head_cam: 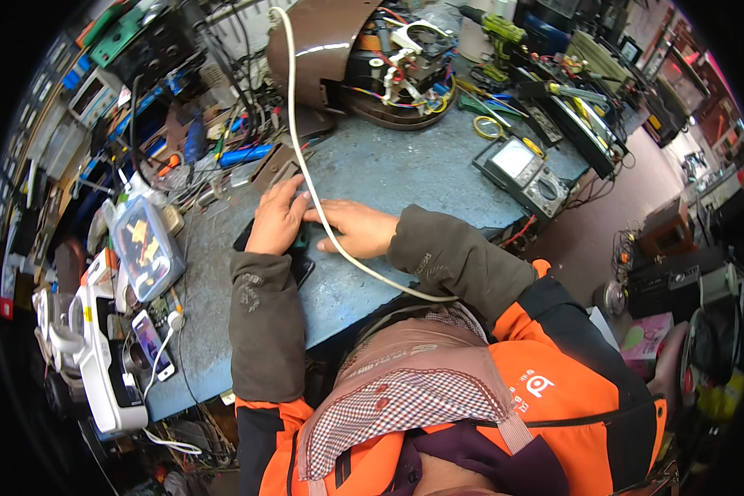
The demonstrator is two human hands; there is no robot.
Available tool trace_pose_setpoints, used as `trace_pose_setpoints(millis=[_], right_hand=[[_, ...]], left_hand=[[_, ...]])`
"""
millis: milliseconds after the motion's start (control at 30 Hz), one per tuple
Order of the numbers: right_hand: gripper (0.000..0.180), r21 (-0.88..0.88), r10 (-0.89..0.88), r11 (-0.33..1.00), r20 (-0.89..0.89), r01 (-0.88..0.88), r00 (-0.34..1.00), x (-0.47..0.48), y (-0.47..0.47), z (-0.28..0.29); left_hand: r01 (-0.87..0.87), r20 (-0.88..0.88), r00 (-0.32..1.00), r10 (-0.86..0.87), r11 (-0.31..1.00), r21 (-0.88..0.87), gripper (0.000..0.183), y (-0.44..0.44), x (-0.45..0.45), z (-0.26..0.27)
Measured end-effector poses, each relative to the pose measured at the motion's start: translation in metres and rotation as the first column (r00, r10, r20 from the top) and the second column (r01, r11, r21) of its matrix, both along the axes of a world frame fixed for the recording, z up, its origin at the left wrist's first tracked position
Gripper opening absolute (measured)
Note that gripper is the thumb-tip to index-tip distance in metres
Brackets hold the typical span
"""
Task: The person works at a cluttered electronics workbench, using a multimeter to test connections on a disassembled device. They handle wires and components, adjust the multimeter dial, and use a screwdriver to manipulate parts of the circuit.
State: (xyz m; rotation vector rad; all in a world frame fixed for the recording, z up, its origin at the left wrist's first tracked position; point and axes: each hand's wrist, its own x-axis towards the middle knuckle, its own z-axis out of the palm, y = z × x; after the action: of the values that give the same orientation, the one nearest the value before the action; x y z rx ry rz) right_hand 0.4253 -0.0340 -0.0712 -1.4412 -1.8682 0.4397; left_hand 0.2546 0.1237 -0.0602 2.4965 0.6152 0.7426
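Note:
My left hand (277,218) lies over a dark flat item (302,270) on the blue worktable. Its palm and fingers cover most of that item, so its kind is not clear. My right hand (358,228) comes in from the right, its fingertips close to the left thumb and a small dark green piece (301,239). Whether either hand grips anything is hidden. A cream power cord (296,133) hangs across the view, passing in front of my right fingers. Just beyond my left hand sits a brown metal bracket (273,167).
At the back stands an opened brown appliance housing (313,53) with wiring and a fan. An analog multimeter (524,170) is at the right edge of the worktable (397,161). To the left are a lidded plastic box (146,248), a phone (153,344) and a white device (105,366).

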Motion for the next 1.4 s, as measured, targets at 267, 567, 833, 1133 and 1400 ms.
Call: trace_pose_setpoints(millis=[267,567,833,1133,1400], right_hand=[[0.034,0.338,-0.736,0.639,0.009,0.691,0.677,0.135,0.005,0.012],[0.019,0.47,-0.75,0.597,0.039,0.65,0.66,0.169,0.033,-0.012],[0.012,0.407,-0.694,0.7,0.194,0.587,0.693,0.07,0.019,0.008],[0.024,0.264,-0.412,0.878,-0.004,0.399,0.911,0.031,-0.02,0.027],[0.024,0.593,-0.793,0.5,0.022,0.631,0.608,0.099,-0.194,0.055]], left_hand=[[-0.047,-0.279,0.959,0.057,0.998,0.045,0.034,-0.023,-0.002,0.007],[0.072,-0.149,0.988,-0.034,0.963,0.261,0.029,-0.058,0.01,0.021],[0.215,-0.324,0.932,-0.162,0.967,0.135,0.034,-0.082,0.026,0.038],[0.138,-0.348,0.933,-0.094,0.985,0.105,0.033,-0.063,0.014,0.029],[0.115,-0.327,0.943,-0.063,0.983,0.142,0.025,-0.069,0.01,0.029]])
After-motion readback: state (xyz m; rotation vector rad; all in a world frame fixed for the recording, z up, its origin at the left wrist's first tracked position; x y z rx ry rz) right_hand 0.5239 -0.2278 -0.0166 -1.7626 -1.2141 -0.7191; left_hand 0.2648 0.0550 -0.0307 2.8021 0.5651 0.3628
